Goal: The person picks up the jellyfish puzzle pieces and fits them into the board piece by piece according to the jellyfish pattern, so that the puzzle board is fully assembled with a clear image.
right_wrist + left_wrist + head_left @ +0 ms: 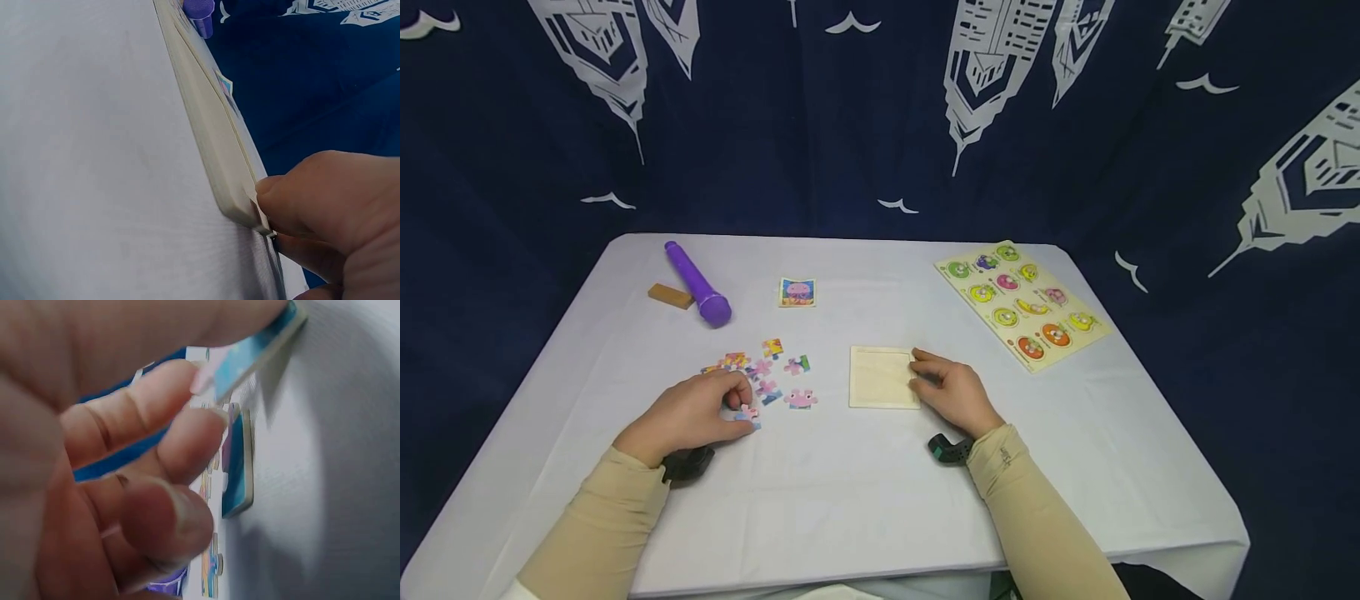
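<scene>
My left hand (700, 412) pinches a pink and blue jigsaw piece (748, 414) between thumb and finger, just off the white cloth. In the left wrist view the same piece (250, 356) is tilted, its light edge showing. Loose jigsaw pieces (801, 399) lie scattered beyond and to the right of that hand. My right hand (953, 392) holds the right edge of a pale wooden puzzle tray (883, 379), which lies flat. Close up in the right wrist view, the fingertips rest at a corner of the tray (215, 144).
A purple microphone (698, 283) and a small brown block (671, 296) lie at the back left. A small picture card (797, 292) is at the back middle. The fruit board (1022, 304) lies at the back right of the white-covered table (820, 500).
</scene>
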